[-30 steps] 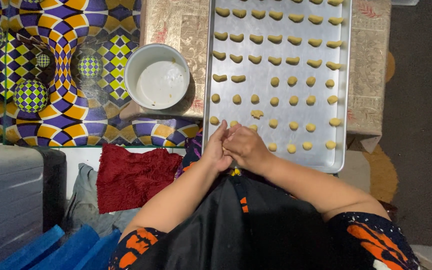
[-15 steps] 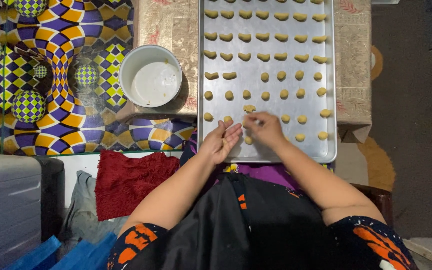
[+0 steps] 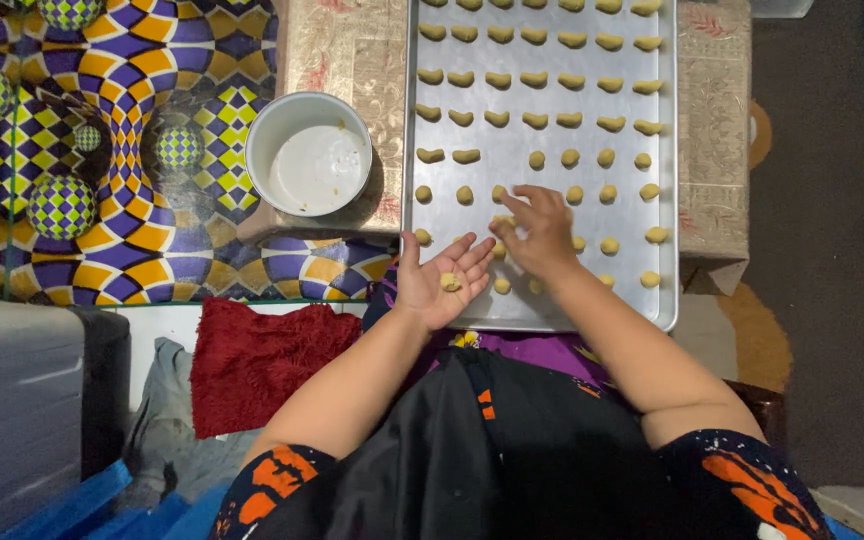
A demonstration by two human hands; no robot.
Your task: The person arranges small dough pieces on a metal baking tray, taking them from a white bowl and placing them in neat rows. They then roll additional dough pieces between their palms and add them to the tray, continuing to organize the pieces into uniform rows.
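— How full is it from where you sit?

— I see the flat silver metal baking tray [image 3: 542, 150] mostly covered. The far rows hold small pale yellow crescent-shaped dough pieces [image 3: 497, 79], and nearer me come rows of small round dough balls [image 3: 572, 157]. I judge the work well past halfway; only the nearest strip of the tray has bare gaps.

— And the hands?

— The left hand [image 3: 442, 280] lies palm up and spread wide at the tray's near edge, with one little yellow dough lump [image 3: 449, 283] resting loose in the palm, not gripped. The right hand [image 3: 542, 230] is palm down over the near rows, fingers [image 3: 510, 205] curled onto the metal. Whether it pinches a piece I cannot tell; its fingertips hide that.

— Anything left to draw from?

— The round white bowl [image 3: 309, 153] beside the tray, on the beige patterned cloth [image 3: 352, 50], looks nearly scraped clean. A dark red fuzzy towel [image 3: 262, 355] lies near the lap.
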